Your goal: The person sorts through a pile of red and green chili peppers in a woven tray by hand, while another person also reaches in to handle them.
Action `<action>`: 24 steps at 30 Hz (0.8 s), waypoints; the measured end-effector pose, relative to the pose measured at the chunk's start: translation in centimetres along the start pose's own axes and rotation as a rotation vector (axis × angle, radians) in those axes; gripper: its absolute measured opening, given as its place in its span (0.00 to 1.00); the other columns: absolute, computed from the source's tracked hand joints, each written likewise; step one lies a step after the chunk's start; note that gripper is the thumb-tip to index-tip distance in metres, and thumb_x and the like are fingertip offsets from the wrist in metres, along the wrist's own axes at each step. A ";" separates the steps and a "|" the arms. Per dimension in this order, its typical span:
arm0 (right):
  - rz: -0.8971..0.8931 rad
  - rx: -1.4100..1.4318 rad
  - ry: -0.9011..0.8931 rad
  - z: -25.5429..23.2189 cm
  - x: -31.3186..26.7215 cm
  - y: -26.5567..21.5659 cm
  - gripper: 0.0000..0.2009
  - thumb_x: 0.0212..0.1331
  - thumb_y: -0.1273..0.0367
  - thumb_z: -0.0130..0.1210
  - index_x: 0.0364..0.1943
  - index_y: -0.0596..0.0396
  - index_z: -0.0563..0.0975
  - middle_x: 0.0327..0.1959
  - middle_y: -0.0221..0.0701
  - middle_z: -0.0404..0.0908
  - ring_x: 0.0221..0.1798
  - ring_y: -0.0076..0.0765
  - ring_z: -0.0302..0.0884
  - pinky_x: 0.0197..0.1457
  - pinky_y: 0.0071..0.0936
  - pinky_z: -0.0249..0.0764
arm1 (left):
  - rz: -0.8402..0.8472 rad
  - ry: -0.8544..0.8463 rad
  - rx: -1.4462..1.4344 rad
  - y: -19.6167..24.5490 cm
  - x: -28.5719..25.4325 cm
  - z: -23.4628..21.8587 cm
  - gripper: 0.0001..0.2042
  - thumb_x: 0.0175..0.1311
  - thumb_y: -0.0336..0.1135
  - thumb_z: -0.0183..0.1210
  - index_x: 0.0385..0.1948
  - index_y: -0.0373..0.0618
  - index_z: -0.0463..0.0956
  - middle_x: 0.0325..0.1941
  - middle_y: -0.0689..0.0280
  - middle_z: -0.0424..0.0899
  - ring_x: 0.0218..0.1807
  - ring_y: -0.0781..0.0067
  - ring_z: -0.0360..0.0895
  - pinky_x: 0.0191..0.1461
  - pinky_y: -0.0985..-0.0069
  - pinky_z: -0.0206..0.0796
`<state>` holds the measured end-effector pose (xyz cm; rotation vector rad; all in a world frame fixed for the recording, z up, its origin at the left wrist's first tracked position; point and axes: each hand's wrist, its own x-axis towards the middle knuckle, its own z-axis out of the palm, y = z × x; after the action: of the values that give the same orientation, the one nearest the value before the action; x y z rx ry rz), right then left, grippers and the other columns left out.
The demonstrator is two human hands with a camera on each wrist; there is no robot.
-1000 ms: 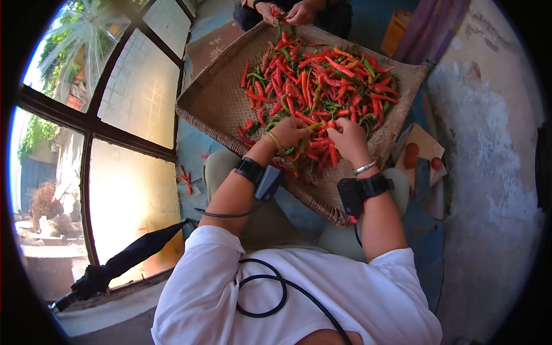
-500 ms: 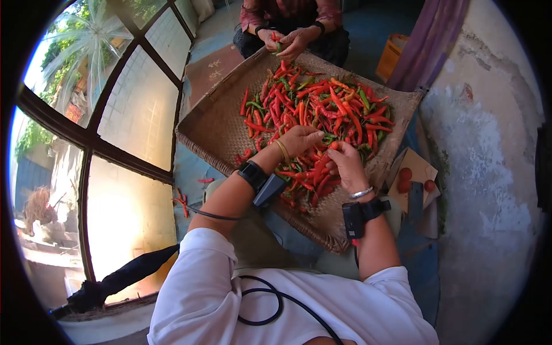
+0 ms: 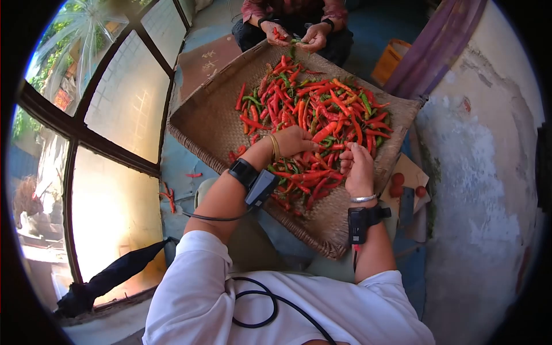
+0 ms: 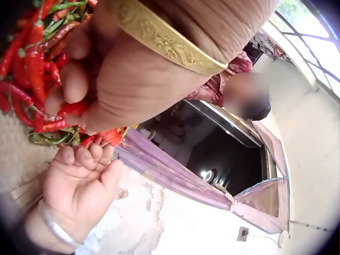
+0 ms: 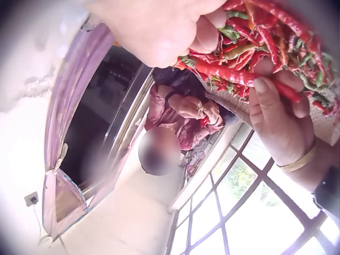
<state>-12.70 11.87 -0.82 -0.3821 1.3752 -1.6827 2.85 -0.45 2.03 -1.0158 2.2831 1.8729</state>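
Observation:
My left hand [image 3: 294, 141] pinches a red chili pepper [image 5: 228, 73] between thumb and fingers near its tip, above the heap of chilies. At the pepper's stem end, the fingertips of my right hand [image 3: 359, 167] are curled and pinch it. In the right wrist view the pepper stretches between both hands, with the left thumb [image 5: 264, 90] lying along it. Below and around the hands spreads a heap of red and green chilies [image 3: 282, 98] in a shallow woven basket [image 3: 201, 118]. The right hand's palm side shows in the left wrist view.
Opposite sits another person, whose hands [image 3: 315, 38] hold chilies over the basket's far edge. Windows stand at left with a folded black umbrella [image 3: 115, 274]. Loose chilies [image 3: 168, 198] lie on the floor. Cardboard [image 3: 411, 172] with round red things lies at right, before the wall [image 3: 477, 172].
The hands have moved slightly apart, the left now gripping a red pepper. The other person's hands have separated, with chilies in them. The head view has shifted slightly.

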 end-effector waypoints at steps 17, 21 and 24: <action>0.004 -0.016 -0.126 -0.2 0.1 0.7 0.08 0.58 0.67 0.46 0.35 0.57 0.70 0.20 0.27 0.73 0.17 0.16 0.65 0.17 0.13 0.61 | -0.092 -0.102 1.093 -1.6 1.6 5.6 0.16 0.46 0.45 0.58 0.34 0.45 0.77 0.34 0.60 0.79 0.39 0.63 0.76 0.39 0.68 0.68; 0.032 -0.092 -0.128 -0.2 0.1 0.6 0.08 0.57 0.67 0.48 0.35 0.57 0.71 0.20 0.26 0.73 0.17 0.16 0.65 0.17 0.12 0.60 | -0.079 -0.132 1.100 -1.2 2.1 4.9 0.14 0.47 0.43 0.56 0.32 0.45 0.77 0.30 0.61 0.79 0.36 0.63 0.77 0.38 0.69 0.68; -0.054 -0.236 -0.105 0.2 0.1 0.8 0.08 0.54 0.69 0.50 0.36 0.58 0.71 0.20 0.25 0.72 0.18 0.15 0.65 0.19 0.12 0.61 | -0.009 -0.061 0.855 -1.3 2.2 3.8 0.12 0.47 0.40 0.56 0.29 0.43 0.77 0.26 0.62 0.79 0.32 0.64 0.77 0.36 0.71 0.68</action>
<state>-12.24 11.65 -1.51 -0.6386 1.5000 -1.5236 0.31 1.82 -1.02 -0.7889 2.5944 0.7176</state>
